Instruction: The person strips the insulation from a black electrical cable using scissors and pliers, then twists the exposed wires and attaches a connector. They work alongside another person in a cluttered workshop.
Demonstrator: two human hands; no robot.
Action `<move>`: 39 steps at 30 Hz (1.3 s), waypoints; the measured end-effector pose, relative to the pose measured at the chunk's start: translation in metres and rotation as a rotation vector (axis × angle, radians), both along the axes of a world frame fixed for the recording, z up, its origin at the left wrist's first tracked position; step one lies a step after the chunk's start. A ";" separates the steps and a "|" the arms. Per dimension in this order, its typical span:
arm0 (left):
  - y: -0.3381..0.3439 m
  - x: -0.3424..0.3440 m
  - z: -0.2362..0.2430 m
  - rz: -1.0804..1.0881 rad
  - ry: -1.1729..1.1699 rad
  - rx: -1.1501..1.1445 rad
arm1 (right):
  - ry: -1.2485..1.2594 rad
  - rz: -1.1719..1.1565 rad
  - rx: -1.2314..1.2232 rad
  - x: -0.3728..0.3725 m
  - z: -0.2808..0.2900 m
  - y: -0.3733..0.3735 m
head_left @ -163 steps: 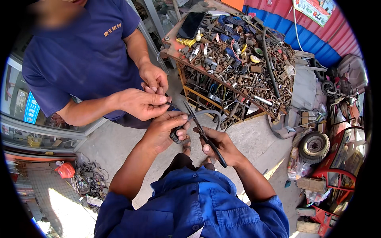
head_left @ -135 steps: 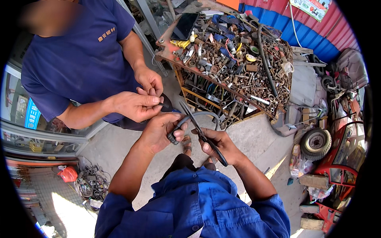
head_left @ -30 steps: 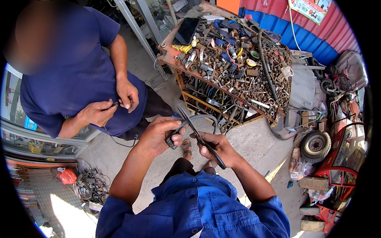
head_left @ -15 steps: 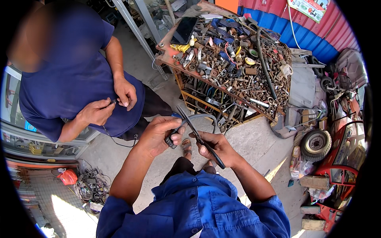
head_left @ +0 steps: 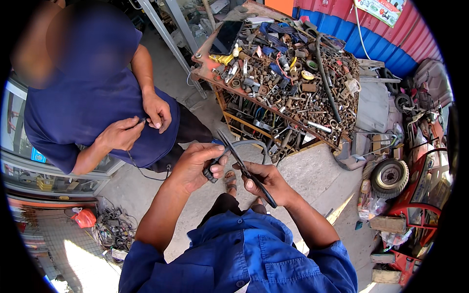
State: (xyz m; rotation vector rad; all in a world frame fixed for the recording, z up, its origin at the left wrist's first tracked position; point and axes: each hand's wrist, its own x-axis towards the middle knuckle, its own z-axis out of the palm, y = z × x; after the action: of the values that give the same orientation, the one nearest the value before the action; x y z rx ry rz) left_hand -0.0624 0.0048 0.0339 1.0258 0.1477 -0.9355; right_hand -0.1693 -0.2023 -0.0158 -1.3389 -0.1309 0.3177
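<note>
A grey cable (head_left: 250, 142) with a black ribbed end (head_left: 210, 174) is gripped in the closed fingers of my left hand (head_left: 193, 166). The cable curves away to the right behind the scissors. In my right hand (head_left: 269, 181) I hold black-handled scissors (head_left: 231, 150), fingers closed around the handle. Their blades point up and to the left, crossing in front of the cable close to my left fingertips. Whether the blades touch the cable, I cannot tell. At the left, a person in a dark blue shirt (head_left: 105, 97) pinches a small black piece with a thin black cable (head_left: 139, 169) hanging below.
A workbench (head_left: 207, 73) heaped with rusty bolts, nuts and tools stands ahead, a dark tablet-like device (head_left: 227, 37) at its corner. A small wheel (head_left: 389, 177) and red vehicle parts lie at right. A glass cabinet (head_left: 53, 183) and tangled cables (head_left: 115, 227) are at left.
The other person's hands have shifted slightly to the right and up, closer together on the small black piece. My hands, the scissors and the grey cable have stayed put.
</note>
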 end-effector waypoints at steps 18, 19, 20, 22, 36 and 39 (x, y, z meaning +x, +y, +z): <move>-0.003 0.005 0.003 -0.028 -0.048 0.020 | -0.012 -0.030 0.008 0.002 -0.002 -0.002; -0.003 0.005 0.003 -0.032 -0.047 0.018 | -0.020 -0.032 0.008 0.002 -0.002 -0.002; -0.002 0.006 0.003 -0.036 -0.048 0.017 | -0.013 -0.030 0.010 0.002 -0.001 -0.002; -0.002 0.006 0.002 -0.045 -0.049 0.003 | -0.001 -0.026 0.013 0.003 -0.001 -0.002; -0.005 0.003 0.002 -0.031 -0.077 0.024 | -0.029 -0.028 -0.010 0.001 -0.005 -0.003; -0.007 0.001 0.004 -0.019 -0.075 0.045 | -0.011 -0.027 -0.020 -0.001 0.000 -0.003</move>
State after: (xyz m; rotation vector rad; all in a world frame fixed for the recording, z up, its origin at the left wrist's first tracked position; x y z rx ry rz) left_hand -0.0618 -0.0017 0.0379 1.1039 0.0969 -0.9127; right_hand -0.1698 -0.2054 -0.0161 -1.3612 -0.1192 0.2900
